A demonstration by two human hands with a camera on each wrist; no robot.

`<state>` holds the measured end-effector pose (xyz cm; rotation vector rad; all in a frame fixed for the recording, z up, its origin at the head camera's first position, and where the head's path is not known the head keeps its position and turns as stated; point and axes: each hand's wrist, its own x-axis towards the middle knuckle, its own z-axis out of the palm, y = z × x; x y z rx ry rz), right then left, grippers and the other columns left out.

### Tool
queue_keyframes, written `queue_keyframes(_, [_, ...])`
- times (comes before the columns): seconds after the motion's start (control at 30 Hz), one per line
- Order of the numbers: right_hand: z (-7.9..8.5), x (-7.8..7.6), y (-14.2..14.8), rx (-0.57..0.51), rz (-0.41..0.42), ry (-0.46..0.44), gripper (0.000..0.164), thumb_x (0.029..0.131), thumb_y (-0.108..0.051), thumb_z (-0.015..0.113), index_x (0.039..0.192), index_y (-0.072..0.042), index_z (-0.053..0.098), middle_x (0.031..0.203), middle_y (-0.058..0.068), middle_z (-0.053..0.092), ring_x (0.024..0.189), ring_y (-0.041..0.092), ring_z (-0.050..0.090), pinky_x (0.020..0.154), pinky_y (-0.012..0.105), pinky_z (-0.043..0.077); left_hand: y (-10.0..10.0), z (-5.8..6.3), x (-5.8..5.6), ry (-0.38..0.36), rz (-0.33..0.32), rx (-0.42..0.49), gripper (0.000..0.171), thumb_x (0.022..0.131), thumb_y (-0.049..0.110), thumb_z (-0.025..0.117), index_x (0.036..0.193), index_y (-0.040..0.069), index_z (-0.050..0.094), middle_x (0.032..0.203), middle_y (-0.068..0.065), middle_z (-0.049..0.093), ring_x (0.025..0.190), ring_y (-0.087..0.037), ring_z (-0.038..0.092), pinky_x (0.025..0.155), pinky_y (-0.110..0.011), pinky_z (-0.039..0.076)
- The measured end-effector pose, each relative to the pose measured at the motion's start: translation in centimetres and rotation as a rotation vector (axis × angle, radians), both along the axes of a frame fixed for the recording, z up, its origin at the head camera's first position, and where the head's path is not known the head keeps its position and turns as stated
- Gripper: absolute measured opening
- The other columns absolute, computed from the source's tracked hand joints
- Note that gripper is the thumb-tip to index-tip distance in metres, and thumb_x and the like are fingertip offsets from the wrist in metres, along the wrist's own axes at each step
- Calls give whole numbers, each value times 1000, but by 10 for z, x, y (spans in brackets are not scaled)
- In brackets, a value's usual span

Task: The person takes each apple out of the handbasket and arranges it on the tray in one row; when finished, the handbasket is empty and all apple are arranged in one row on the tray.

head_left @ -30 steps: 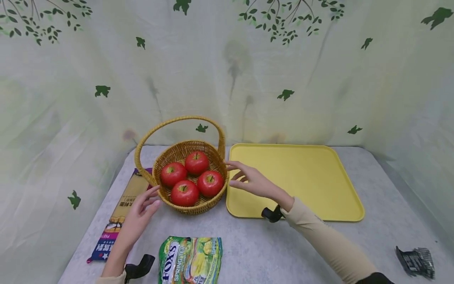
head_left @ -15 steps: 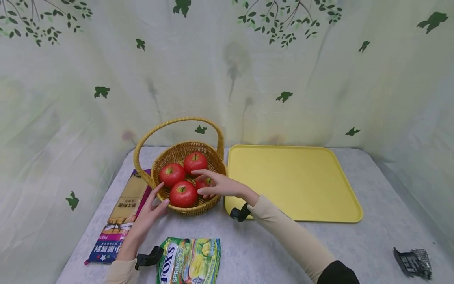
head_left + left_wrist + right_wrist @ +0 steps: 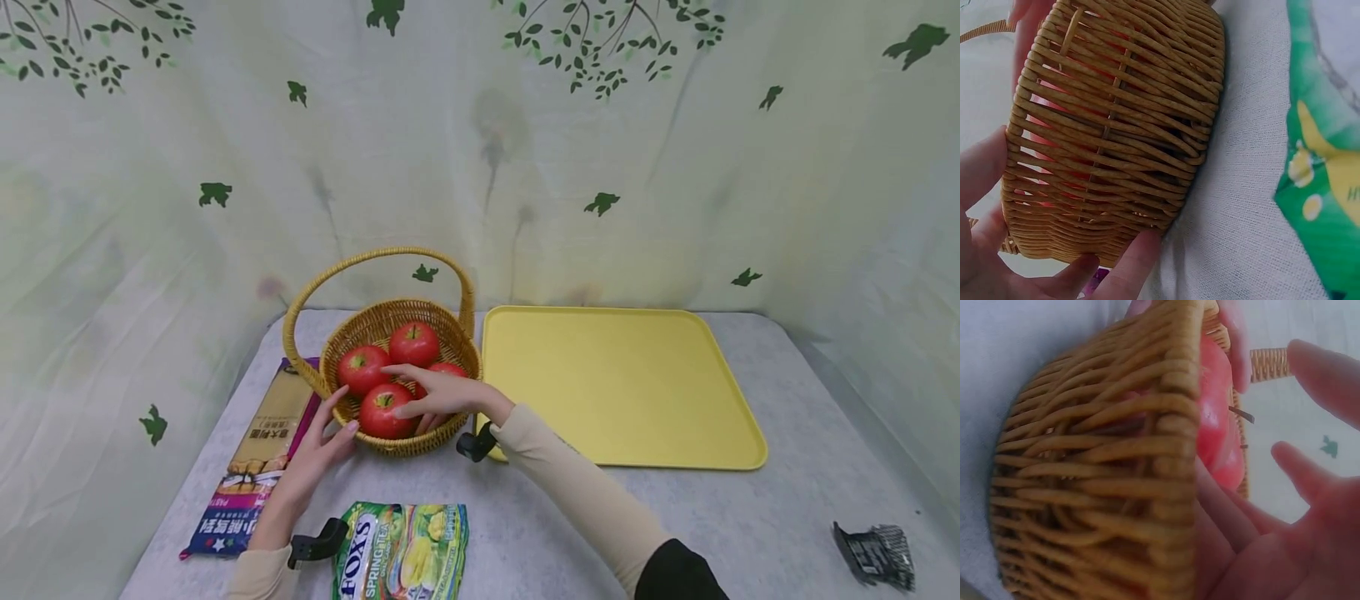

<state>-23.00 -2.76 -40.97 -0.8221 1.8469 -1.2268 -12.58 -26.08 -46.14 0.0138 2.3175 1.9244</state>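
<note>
A round wicker basket [image 3: 405, 447] with a tall arched handle [image 3: 382, 252] holds several red apples. Against its outer wall and rim, at the near left, my left hand [image 3: 315, 458] rests with fingers spread; the left wrist view shows fingertips [image 3: 1138, 259] on the weave. My right hand [image 3: 450, 396] reaches over the right rim, fingers parted above the apples. Its thumb lies at the front apple [image 3: 378, 408], and it covers much of the right-hand apple [image 3: 452, 368]. In the right wrist view, some fingers dip inside behind the rim, partly hidden, beside an apple [image 3: 1215, 394].
A yellow tray [image 3: 615, 383] lies right of the basket. A pasta packet [image 3: 255, 467] is at the left, partly under my left forearm. A green FOX'S candy bag [image 3: 405, 550] lies at the near edge, and a small black wrapper [image 3: 873, 557] at the far right.
My right hand has moved left from the basket's right rim to over the apples, dipping lower among them. My left hand has shifted slightly right against the basket. The basket stays in place.
</note>
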Motion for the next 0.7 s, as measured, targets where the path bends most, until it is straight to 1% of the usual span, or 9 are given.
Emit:
queue_keyframes(0.13, [3, 0, -7, 47, -2, -48, 68, 94, -22, 61, 151, -27, 24, 145, 8, 33, 75, 27, 70, 69, 34, 57, 1, 1, 0, 0, -4, -2, 62, 102, 23, 46, 154, 21, 13, 156, -21, 0, 133, -57, 16, 99, -60, 34])
queue_keyframes(0.2, [5, -1, -10, 73, 4, -57, 68, 94, -23, 61, 151, -28, 24, 141, 8, 37, 74, 28, 70, 68, 34, 57, 1, 1, 1, 0, -6, 0, 61, 102, 23, 46, 154, 20, 13, 156, -21, 0, 133, -57, 16, 99, -60, 34])
queue_keyframes(0.3, [6, 0, -15, 109, 8, -58, 68, 94, -24, 62, 151, -28, 25, 139, 7, 36, 73, 28, 69, 68, 34, 57, 1, 1, 1, 4, -8, 5, 61, 102, 22, 45, 154, 20, 13, 156, -21, 0, 133, -57, 17, 99, -60, 34])
queue_keyframes(0.4, [6, 2, -20, 135, -3, -39, 68, 93, -24, 62, 151, -27, 27, 141, 7, 34, 72, 27, 68, 67, 33, 57, 2, 1, 1, 5, -8, 3, 61, 102, 23, 45, 154, 20, 13, 156, -21, 0, 133, -57, 17, 99, -59, 34])
queue_keyframes(0.57, [4, 5, -27, 181, -28, 37, 66, 93, -24, 63, 150, -22, 30, 142, 9, 35, 74, 26, 66, 64, 31, 56, 2, 2, 1, 9, -5, 5, 61, 102, 22, 45, 154, 20, 13, 156, -20, 0, 133, -57, 18, 99, -59, 34])
queue_keyframes(0.63, [3, 7, -29, 207, -32, 99, 65, 93, -23, 64, 149, -21, 31, 141, 10, 37, 82, 23, 63, 67, 30, 55, 2, 1, 1, 9, -5, 6, 61, 102, 22, 45, 154, 20, 13, 156, -20, 0, 133, -57, 18, 99, -59, 34])
queue_keyframes(0.7, [3, 9, -32, 240, -33, 184, 65, 92, -23, 65, 148, -21, 33, 140, 10, 39, 96, 21, 58, 77, 30, 53, 3, 1, 1, 9, -3, 6, 61, 102, 22, 45, 154, 20, 13, 156, -19, -1, 133, -57, 18, 100, -59, 34])
